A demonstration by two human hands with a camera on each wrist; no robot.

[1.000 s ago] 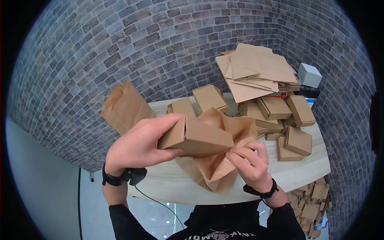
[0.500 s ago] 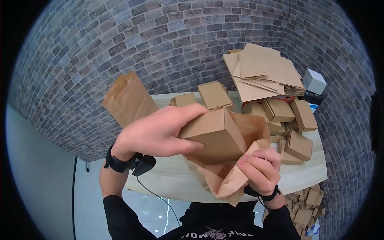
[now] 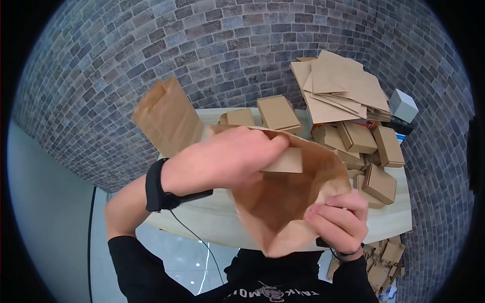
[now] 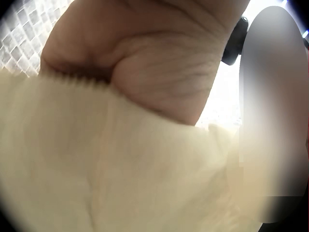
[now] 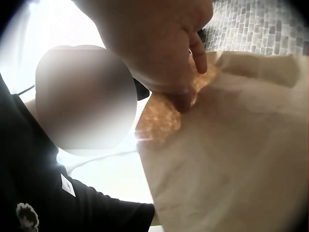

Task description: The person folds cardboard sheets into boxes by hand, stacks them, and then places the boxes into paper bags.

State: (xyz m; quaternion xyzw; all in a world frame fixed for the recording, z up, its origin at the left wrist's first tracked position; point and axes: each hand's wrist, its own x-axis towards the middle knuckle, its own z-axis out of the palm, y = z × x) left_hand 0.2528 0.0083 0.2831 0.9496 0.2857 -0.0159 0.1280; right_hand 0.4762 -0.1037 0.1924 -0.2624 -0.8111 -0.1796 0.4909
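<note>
A brown paper bag (image 3: 283, 202) is held with its mouth wide, facing the head camera. My left hand (image 3: 227, 156) reaches in over the far-left rim and grips a small cardboard box (image 3: 287, 160), of which one end shows inside the mouth; its fingertips are hidden. My right hand (image 3: 343, 219) pinches the near-right rim between thumb and fingers. In the left wrist view the left hand (image 4: 145, 63) dips behind the serrated bag edge (image 4: 111, 145). The right wrist view has the right hand (image 5: 164, 53) on the rim of the bag (image 5: 231, 159).
Another paper bag (image 3: 169, 118) stands at the table's left. Boxes (image 3: 279, 114) lie at the back, with several more (image 3: 380, 183) piled on the right beneath flat bags (image 3: 343, 83). A white box (image 3: 403, 105) sits at the back right. Cardboard pieces (image 3: 381, 265) lie below the table (image 3: 394, 217).
The left hand has moved the box rightward and down into the bag, so most of it is now out of sight. The bag's mouth has spread wider, with the right hand still on its rim.
</note>
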